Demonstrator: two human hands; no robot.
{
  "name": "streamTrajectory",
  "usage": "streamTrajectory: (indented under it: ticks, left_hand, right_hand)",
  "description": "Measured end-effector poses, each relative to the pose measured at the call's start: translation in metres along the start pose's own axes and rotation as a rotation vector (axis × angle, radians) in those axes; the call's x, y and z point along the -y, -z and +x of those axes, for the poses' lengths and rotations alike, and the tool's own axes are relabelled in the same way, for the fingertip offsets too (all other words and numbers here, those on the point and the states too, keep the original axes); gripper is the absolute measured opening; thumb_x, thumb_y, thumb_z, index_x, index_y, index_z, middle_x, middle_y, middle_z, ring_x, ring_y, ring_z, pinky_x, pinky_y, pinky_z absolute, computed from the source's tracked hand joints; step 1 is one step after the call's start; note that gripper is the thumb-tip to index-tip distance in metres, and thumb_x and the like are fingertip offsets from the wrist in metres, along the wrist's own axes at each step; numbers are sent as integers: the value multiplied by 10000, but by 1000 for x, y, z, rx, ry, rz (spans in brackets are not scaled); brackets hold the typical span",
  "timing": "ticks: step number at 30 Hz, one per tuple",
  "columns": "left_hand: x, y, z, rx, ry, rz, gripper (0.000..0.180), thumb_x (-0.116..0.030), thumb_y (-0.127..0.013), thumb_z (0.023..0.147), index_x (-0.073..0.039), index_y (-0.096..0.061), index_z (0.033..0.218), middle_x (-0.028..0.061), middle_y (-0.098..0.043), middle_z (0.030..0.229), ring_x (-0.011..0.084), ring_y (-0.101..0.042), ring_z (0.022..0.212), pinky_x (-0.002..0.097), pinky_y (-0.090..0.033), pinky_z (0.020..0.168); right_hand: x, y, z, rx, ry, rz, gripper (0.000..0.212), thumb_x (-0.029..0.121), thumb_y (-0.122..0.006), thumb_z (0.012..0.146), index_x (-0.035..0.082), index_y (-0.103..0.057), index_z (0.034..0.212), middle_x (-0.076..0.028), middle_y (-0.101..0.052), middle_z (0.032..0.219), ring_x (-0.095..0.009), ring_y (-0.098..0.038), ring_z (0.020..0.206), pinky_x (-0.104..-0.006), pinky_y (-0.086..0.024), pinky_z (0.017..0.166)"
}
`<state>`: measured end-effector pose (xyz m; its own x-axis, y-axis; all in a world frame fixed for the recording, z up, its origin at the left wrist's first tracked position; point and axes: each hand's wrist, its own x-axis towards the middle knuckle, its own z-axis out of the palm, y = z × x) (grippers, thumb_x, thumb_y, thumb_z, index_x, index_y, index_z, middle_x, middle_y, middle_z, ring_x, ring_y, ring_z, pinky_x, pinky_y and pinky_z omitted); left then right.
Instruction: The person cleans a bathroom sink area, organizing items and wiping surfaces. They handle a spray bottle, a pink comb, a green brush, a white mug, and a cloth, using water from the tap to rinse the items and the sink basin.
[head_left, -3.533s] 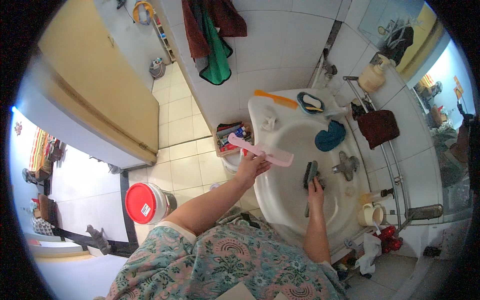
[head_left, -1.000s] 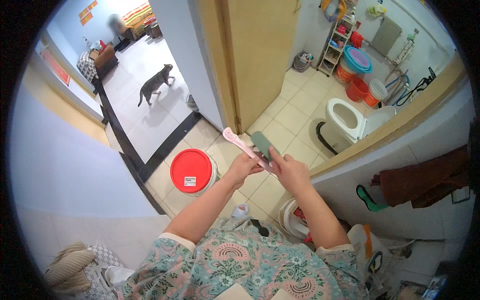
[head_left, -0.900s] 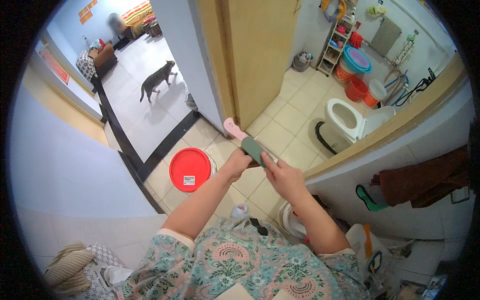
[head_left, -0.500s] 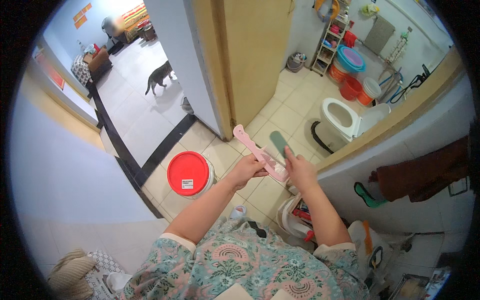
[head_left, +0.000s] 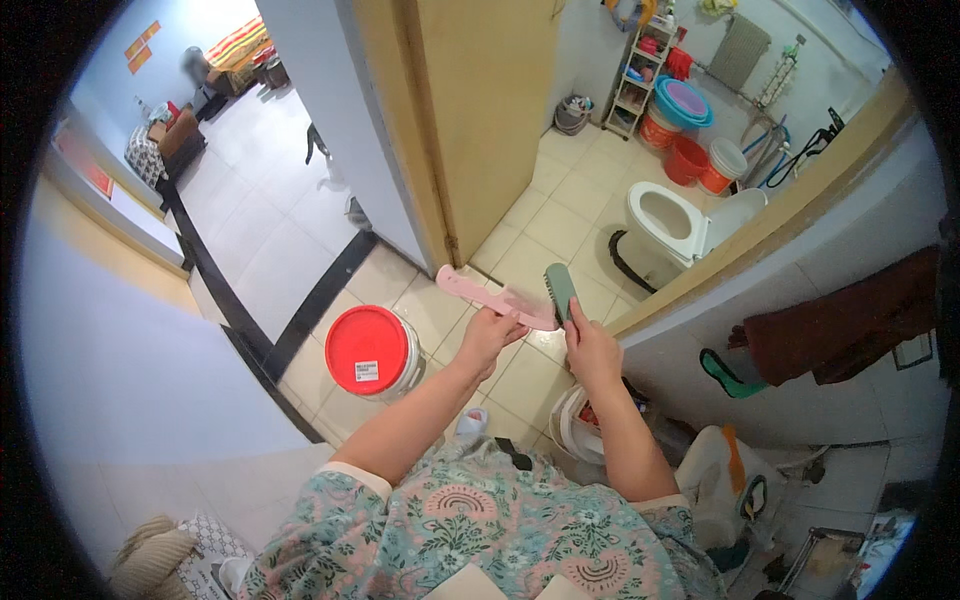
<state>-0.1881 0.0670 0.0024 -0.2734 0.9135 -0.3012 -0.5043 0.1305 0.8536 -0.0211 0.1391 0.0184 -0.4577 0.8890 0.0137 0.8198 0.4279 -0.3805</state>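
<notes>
While the left hand pinches a pink comb, the right hand grips a green brush beside it.

A home bathroom, shown by a toilet, stacked basins, hanging brown towel, tiled floor

The comb is pink, the brush green (bristles dark), the garment floral teal-and-pink.
</notes>
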Motion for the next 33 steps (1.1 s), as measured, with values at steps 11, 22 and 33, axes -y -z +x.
streamTrajectory:
  ticks: [11,22,33]
  left_hand:
    - [-10,15,5,58,-527,243,279,-33,-562,831,-51,-538,1109,94,-475,1170,181,-528,1031,298,-462,868]
    - [-14,-7,-13,95,-613,594,322,-11,-568,814,-55,-566,1133,113,-484,1121,195,-569,918,288,-496,774]
    - [-10,1,21,156,132,73,299,-186,-437,933,8,-485,1156,114,-590,1028,173,-598,921,314,-502,824]
  right_hand:
    - [1,21,-7,213,-499,1447,495,336,-445,934,101,-333,1355,-3,-492,757,-51,-365,468,-193,-326,420]
    - [21,19,19,193,-573,1587,660,72,-633,779,82,-315,1358,-36,-565,788,-65,-389,444,-209,-323,394]
    - [-1,-19,33,-173,-111,958,499,182,-564,848,38,-416,1302,-90,-623,978,-190,-586,775,-306,-464,705]
